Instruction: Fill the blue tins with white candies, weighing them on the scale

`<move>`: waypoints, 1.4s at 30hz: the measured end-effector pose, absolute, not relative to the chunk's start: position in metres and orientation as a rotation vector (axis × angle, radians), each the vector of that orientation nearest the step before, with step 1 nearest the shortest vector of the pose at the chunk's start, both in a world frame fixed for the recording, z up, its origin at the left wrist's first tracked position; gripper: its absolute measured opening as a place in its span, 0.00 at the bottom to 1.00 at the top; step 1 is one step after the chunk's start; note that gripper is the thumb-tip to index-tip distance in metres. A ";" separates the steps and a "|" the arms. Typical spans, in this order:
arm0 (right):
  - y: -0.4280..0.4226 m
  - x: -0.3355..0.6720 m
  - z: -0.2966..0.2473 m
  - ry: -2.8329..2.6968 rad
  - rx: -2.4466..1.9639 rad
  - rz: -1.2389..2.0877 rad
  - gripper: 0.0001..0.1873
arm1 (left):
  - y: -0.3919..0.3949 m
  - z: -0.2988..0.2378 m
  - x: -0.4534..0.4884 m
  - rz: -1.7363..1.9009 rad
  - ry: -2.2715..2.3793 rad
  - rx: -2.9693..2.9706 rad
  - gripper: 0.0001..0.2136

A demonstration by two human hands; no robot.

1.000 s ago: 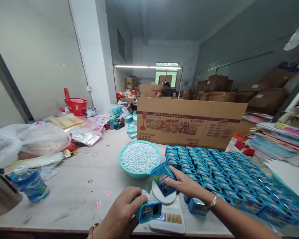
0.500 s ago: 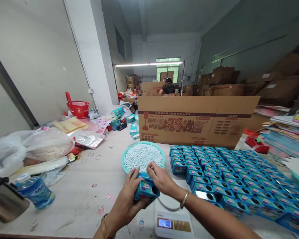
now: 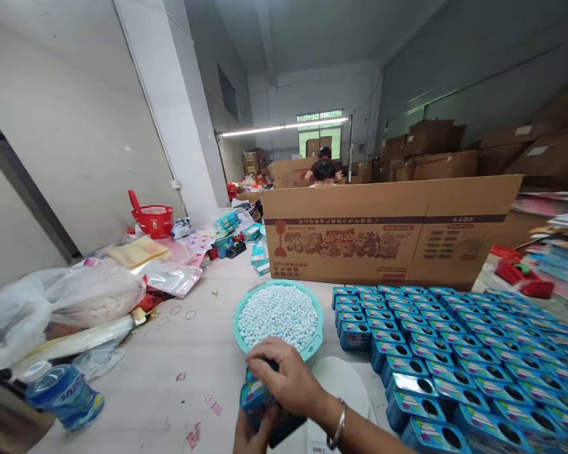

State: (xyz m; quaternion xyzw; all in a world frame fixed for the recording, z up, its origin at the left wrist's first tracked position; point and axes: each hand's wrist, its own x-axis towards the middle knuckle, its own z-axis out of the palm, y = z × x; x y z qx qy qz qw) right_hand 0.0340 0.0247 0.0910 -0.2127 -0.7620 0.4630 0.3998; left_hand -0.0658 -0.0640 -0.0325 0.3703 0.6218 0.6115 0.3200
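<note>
Bottom centre: both hands clamp one glossy blue box, right hand fingers curled over top, left hand underneath; round teal bowl of white pellets just behind.

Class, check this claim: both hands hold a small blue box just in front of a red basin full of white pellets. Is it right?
Not quite. In the head view the basin is teal, not red. The rest stands: both hands, left and right, hold the small blue box before the white pellets.

Head view, forward-down over cluttered table
</note>
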 end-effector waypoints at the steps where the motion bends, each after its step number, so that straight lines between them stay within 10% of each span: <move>1: 0.039 0.030 0.091 -1.912 -0.519 1.194 0.14 | -0.059 -0.016 -0.076 1.662 1.661 0.915 0.30; 6: 0.146 0.019 0.070 -1.875 -0.796 0.869 0.20 | -0.004 0.083 -0.144 1.504 2.130 1.579 0.31; 13: 0.241 0.003 0.037 -1.790 -0.933 0.907 0.17 | 0.089 0.118 -0.161 0.099 2.378 1.968 0.23; 42: 0.232 -0.042 0.064 -0.960 -0.811 1.461 0.07 | 0.121 0.080 -0.121 1.065 2.177 1.768 0.26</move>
